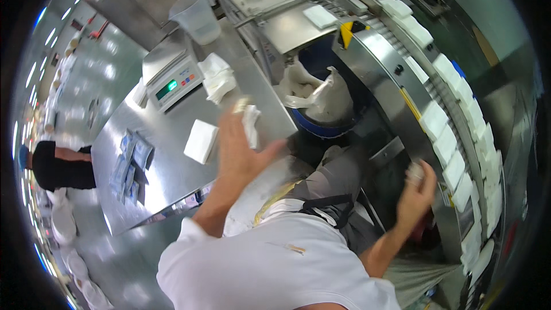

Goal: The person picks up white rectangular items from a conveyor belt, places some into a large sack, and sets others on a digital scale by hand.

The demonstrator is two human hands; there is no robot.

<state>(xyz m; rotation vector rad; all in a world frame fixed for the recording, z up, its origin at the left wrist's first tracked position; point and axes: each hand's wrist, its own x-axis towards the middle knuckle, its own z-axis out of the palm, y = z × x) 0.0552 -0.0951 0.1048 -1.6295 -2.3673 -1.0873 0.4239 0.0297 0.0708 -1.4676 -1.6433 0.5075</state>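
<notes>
My left hand [240,148], smeared by motion, reaches over the steel table [172,178] with thumb spread and fingers stretched out, open. A crumpled white piece [251,124] lies right beside its fingers; whether they touch it I cannot tell. Just left of the hand is a flat white square packet [201,141]. More crumpled white material [217,77] rests beyond it, next to a digital scale [172,82] with a lit green display. Low on the right, my right hand [414,196] hovers beside the conveyor, fingers loosely bent and apart, nothing visible in it. Pale covers sit on some fingertips.
A roller conveyor [427,60] carrying rows of white packets curves along the right. Between table and conveyor stands a blue bin [327,131] with a pale plastic bag [333,100]. A clear jug [196,17] and blue sachets [129,166] are on the table. A person [60,165] stands far left.
</notes>
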